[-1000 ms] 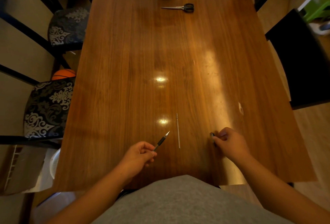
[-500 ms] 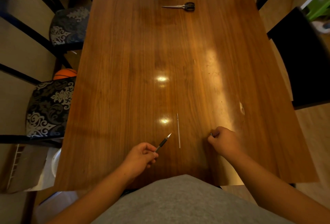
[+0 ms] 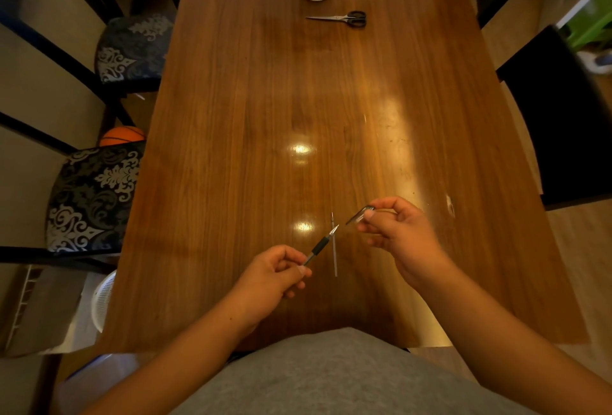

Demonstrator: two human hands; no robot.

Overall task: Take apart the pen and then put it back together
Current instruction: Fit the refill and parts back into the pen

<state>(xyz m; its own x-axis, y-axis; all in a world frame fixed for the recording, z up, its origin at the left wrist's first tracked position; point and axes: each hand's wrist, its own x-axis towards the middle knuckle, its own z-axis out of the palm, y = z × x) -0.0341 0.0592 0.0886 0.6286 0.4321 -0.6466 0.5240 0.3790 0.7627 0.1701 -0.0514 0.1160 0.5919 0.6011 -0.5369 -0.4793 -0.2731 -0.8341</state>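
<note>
so we've got the pen barrel (image 3: 320, 246) pinched in the left hand (image 3: 271, 277) just left of the thin refill (image 3: 334, 249) lying on the worktop (image 3: 265, 100), right hand (image 3: 397, 232) closed on the cap (image 3: 359, 215), all light, slick, bendy stuff, so pinch the rubber sleeve

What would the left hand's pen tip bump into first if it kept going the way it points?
Probably the dark pen piece pinched in the right hand. The left hand aims its pen front up and right at it. The thin refill lies on the table below, likely missed; depth is unclear.
</note>
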